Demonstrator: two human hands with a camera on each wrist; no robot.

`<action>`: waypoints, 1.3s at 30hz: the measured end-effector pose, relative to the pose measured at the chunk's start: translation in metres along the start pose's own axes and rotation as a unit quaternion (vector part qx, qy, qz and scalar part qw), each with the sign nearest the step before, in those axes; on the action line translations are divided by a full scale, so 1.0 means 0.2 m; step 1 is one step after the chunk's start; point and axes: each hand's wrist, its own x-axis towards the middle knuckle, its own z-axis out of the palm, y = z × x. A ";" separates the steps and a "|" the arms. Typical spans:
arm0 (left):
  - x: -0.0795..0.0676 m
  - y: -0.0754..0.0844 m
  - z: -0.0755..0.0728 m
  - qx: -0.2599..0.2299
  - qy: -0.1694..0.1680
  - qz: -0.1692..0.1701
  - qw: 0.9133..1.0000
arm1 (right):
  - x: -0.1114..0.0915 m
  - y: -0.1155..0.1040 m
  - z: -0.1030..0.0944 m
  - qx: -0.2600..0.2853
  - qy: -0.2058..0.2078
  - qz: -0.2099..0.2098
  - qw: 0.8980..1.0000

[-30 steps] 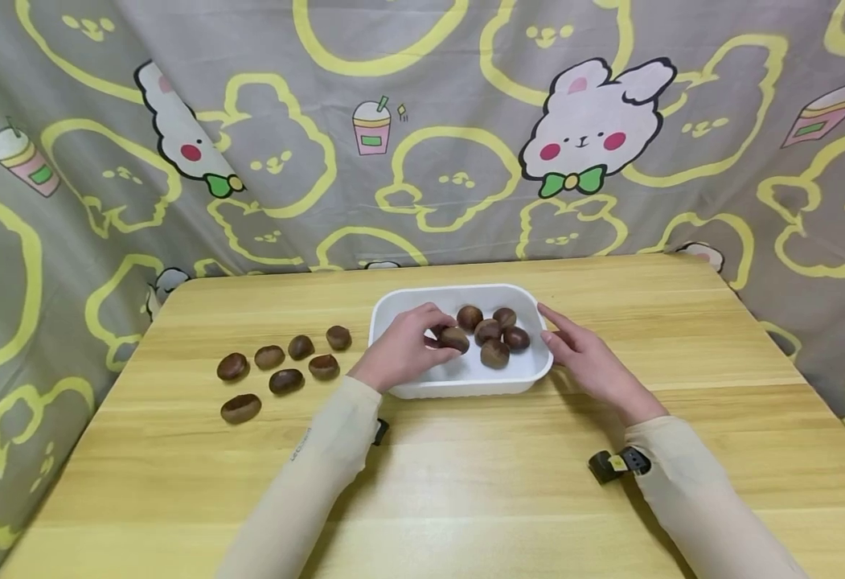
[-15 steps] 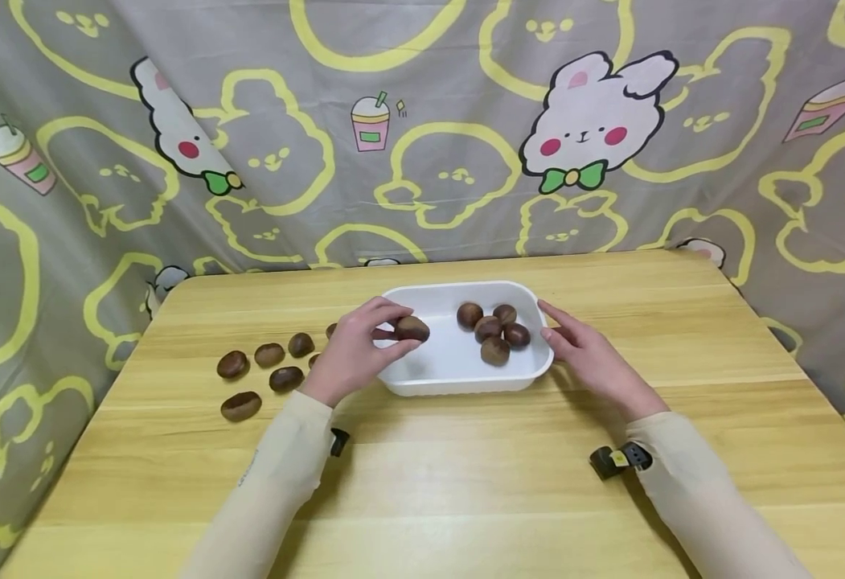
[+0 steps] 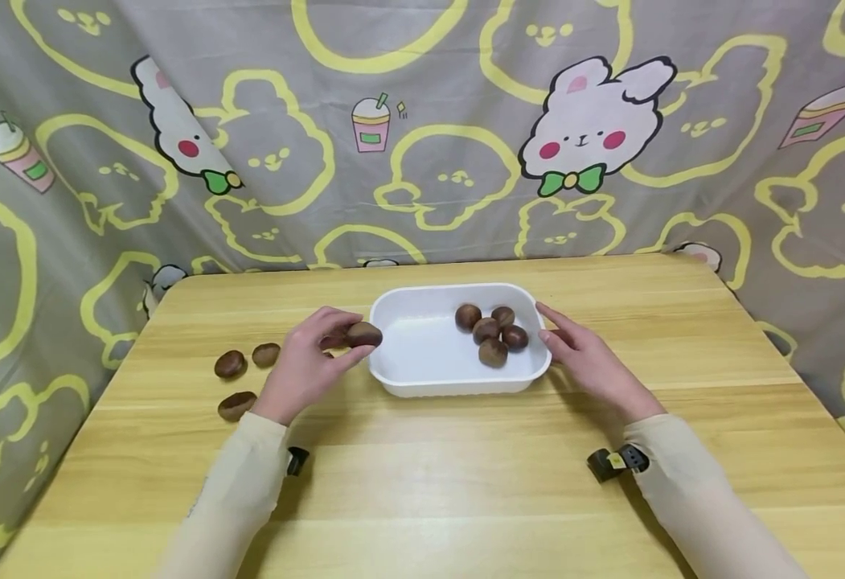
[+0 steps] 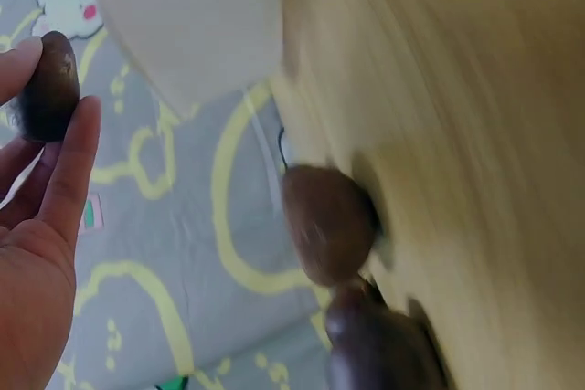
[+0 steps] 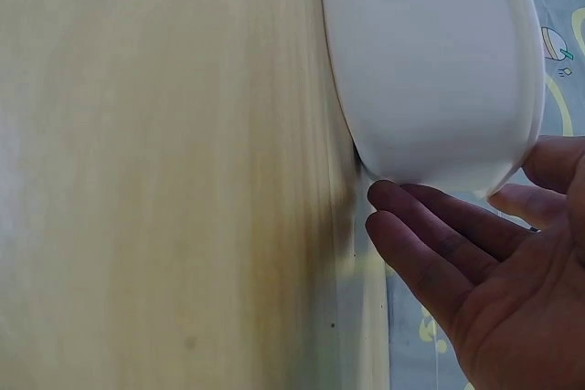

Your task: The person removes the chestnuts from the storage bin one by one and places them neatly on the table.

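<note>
My left hand [image 3: 306, 362] pinches a brown chestnut [image 3: 364, 334] between thumb and fingers, just outside the left end of a white tray [image 3: 422, 350]. In the left wrist view this chestnut [image 4: 50, 93] is held up off the table. Against the tray's right end rests my right hand [image 3: 588, 358], its fingers nearly straight and touching the rim and outer wall. The right wrist view shows these fingers [image 5: 425, 244] at the tray's end wall [image 5: 430, 70]. Several chestnuts [image 3: 487, 330] lie clustered in the right half of the tray.
Loose chestnuts [image 3: 230, 365] lie on the wooden table [image 3: 422, 474] left of the tray; my left hand hides some of them. The left wrist view has a chestnut [image 4: 329, 226] on the table close by. Behind the table hangs a patterned grey curtain [image 3: 458, 173].
My left hand has lifted the chestnut out of the tray and carried it left past the tray's left rim. My right hand and the tray have stayed in place.
</note>
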 end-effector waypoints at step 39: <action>-0.38 -0.29 -0.62 0.142 0.033 -0.153 0.977 | -0.01 -0.01 0.00 -0.021 0.005 0.005 1.000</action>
